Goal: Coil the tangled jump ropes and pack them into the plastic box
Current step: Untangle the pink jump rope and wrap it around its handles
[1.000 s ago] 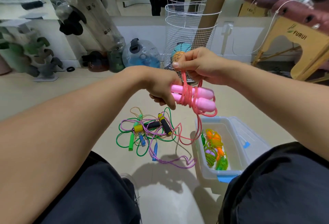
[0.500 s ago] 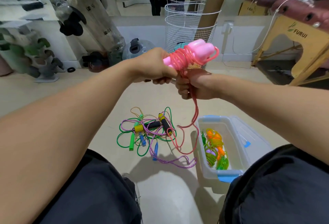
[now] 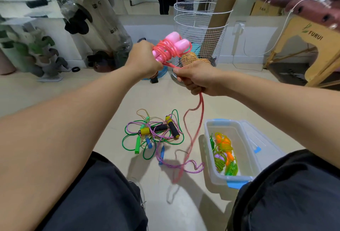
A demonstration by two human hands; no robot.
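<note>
step in hand: the pink jump rope [image 3: 195,126] is being wound round its own pair of pink handles [image 3: 172,47], so it's the coiling bit, not the packing bit yet

left hand [image 3: 142,59]: fingers are being kept curled round the lower end of the handles, bundle tilted up and away

right hand [image 3: 196,76]: closed round the cord just beside the bundle, the short stretch between the hands being kept taut

loose tail: a long length is being left dangling from the right hand down to the floor, its end blurred near the plastic box [image 3: 228,180]

plastic box: sitting open on the floor by the right knee, a couple of coiled ropes [image 3: 223,154] (orange, green) already being stored in it

tangled pile [image 3: 153,135]: green, purple and black-handled ropes, being left on the floor well apart from the hands

next move, probably: more wraps are being called for, with tension held so the turns don't slip off, then the end tucked in and the bundle dropped in the box
</note>
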